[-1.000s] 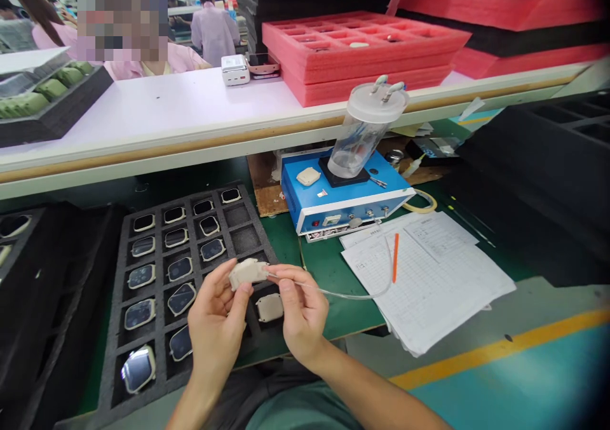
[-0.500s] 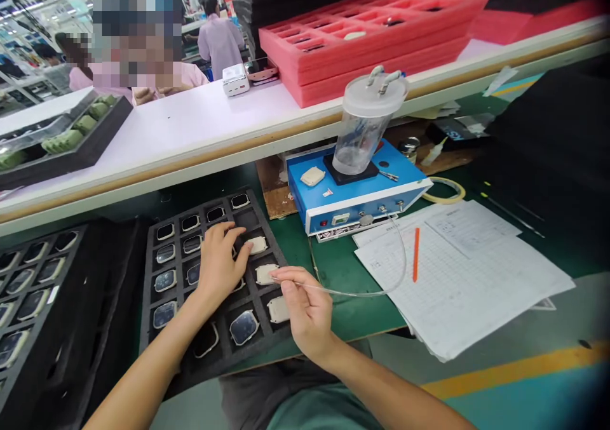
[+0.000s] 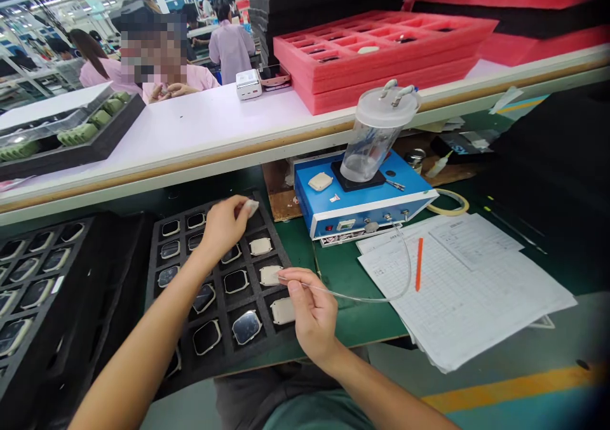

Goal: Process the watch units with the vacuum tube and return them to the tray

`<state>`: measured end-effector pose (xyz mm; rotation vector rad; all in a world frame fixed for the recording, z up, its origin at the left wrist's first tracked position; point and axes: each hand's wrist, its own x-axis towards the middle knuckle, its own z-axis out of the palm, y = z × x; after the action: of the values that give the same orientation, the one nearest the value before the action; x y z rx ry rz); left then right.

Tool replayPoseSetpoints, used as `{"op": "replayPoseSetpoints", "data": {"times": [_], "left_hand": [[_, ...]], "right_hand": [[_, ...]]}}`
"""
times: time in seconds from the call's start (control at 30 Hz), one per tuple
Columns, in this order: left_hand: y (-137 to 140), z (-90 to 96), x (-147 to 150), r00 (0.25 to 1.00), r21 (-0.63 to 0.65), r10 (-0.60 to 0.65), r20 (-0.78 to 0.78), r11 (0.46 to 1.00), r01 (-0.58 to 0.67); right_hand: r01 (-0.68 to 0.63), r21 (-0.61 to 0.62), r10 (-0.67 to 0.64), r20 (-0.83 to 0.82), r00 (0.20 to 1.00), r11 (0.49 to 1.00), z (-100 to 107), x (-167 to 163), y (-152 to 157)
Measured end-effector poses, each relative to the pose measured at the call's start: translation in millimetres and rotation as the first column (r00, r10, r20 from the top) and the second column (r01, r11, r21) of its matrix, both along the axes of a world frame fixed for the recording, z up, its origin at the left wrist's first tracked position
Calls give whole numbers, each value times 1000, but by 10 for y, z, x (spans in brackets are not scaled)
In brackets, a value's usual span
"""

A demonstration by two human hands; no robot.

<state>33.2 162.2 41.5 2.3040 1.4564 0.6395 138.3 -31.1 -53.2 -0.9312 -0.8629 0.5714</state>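
My left hand (image 3: pixel 226 225) is closed at the far right corner of a black foam tray (image 3: pixel 281 252), its fingertips pinching a small pale watch case (image 3: pixel 253 207). The fingers hide part of that case. Between the thumb and fingers of my right hand (image 3: pixel 317 312) is a thin clear tube (image 3: pixel 352 298). The tube's end lies close to a cream watch case (image 3: pixel 269 275) in the tray's right column; whether it touches I cannot tell. More cream cases (image 3: pixel 260 246) sit face down in that column. Several watches with dark screens (image 3: pixel 246 327) fill other compartments.
A blue control box (image 3: pixel 366 208) carries a clear cup (image 3: pixel 372 144) and one cream case (image 3: pixel 320 181). Papers (image 3: pixel 457 296) with an orange stick (image 3: pixel 419 265) lie at the right. Red foam trays (image 3: pixel 314 87) stand on the shelf. Another watch tray (image 3: pixel 67 277) is at left. A co-worker (image 3: pixel 181 80) sits opposite.
My left hand has moved from the tray's middle to its far right corner and taken hold of a watch case. My right hand keeps the tube near the same case. The view has shifted slightly.
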Motion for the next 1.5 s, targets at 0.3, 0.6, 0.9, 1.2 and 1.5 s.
{"op": "replayPoseSetpoints", "data": {"times": [0.3,0.6,0.9,1.2,1.5], "left_hand": [[-1565,-418,-246,566,-396,375,734,914,-92],[-1791,-572,-44,344,-453,465,815,883,-121],[-1817,-599,-59,396,-465,484,780,872,-151],[-1817,-608,-54,384,-447,468,796,882,-148],[-1822,-608,-50,404,-436,460,790,886,-157]], "right_hand": [[20,0,-20,61,998,1000,4,10,-45],[-19,-23,20,42,999,1000,-65,-15,-61],[-33,-50,35,41,999,998,-39,-14,-84],[-31,-56,34,41,999,998,-52,-18,-69],[-24,-65,28,59,998,998,-32,-10,-75]]}}
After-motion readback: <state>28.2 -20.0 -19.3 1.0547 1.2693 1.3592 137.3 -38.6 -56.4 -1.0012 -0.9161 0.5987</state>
